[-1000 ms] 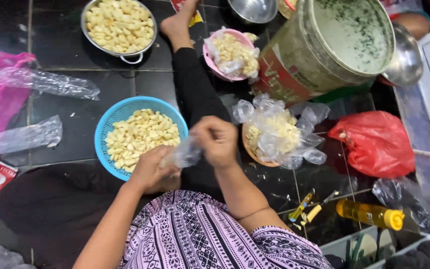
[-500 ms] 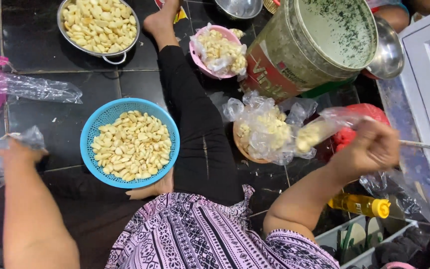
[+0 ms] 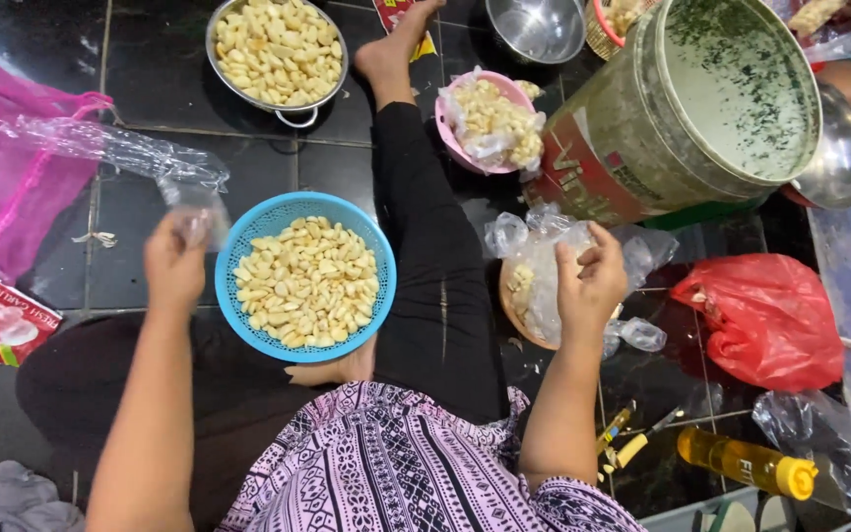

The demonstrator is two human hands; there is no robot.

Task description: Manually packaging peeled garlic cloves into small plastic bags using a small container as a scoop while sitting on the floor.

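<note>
Dark tiled floor (image 3: pixel 130 207); person sitting, one leg stretching forward between the bowls. Nearest: yellow bottle (image 3: pixel 746 465) lying at lower right. Left hand (image 3: pixel 175 262) is closing around a small clear plastic bag (image 3: pixel 195 219), lifting it just left of the blue colander (image 3: pixel 305 276) of peeled garlic cloves. Right hand (image 3: pixel 591 281), fingers curling, is resting on a heap of filled bags (image 3: pixel 544 266) in a basket right of the leg. Beyond: red bag (image 3: pixel 765 315), pink bowl (image 3: pixel 490 120), steel pan of cloves (image 3: pixel 276 51), large tin bucket (image 3: pixel 682 108).

A basket of garlic cloves (image 3: pixel 305 276) lies between the hands, a metal pan (image 3: pixel 276 49) beyond it.
</note>
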